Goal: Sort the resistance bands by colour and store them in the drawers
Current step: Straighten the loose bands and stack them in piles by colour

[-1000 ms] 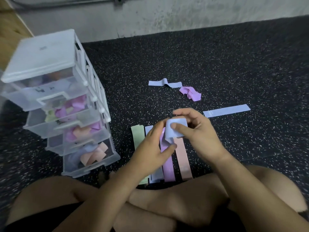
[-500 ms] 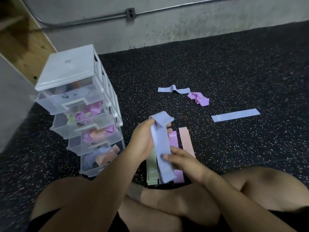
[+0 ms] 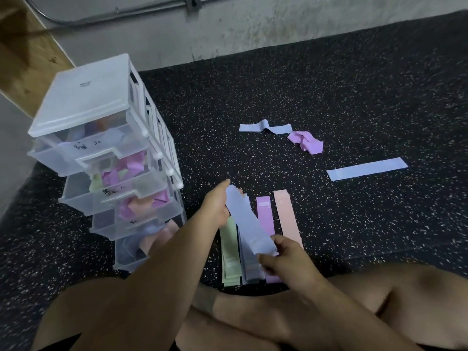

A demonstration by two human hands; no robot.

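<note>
A pale blue band (image 3: 249,221) is stretched flat between my hands, just above the floor. My left hand (image 3: 217,203) holds its far end; my right hand (image 3: 281,259) pinches its near end. Beneath it flat bands lie side by side on the mat: green (image 3: 229,252), blue (image 3: 249,268), purple (image 3: 265,216) and peach (image 3: 287,216). Farther out lie a twisted blue band (image 3: 264,127), a crumpled purple band (image 3: 307,143) and a flat blue band (image 3: 367,168). The clear plastic drawer unit (image 3: 83,97) stands at the left, its drawers pulled out and holding mixed coloured bands.
I sit cross-legged on a black speckled rubber mat (image 3: 329,92); my knees fill the bottom of the view. A grey concrete wall (image 3: 253,24) with a conduit runs along the back. A wooden panel (image 3: 25,51) stands at the far left.
The folded blue band has been unfolded and pulled out straight, then lowered toward the row of flat bands. My right hand slid down to its near end.
</note>
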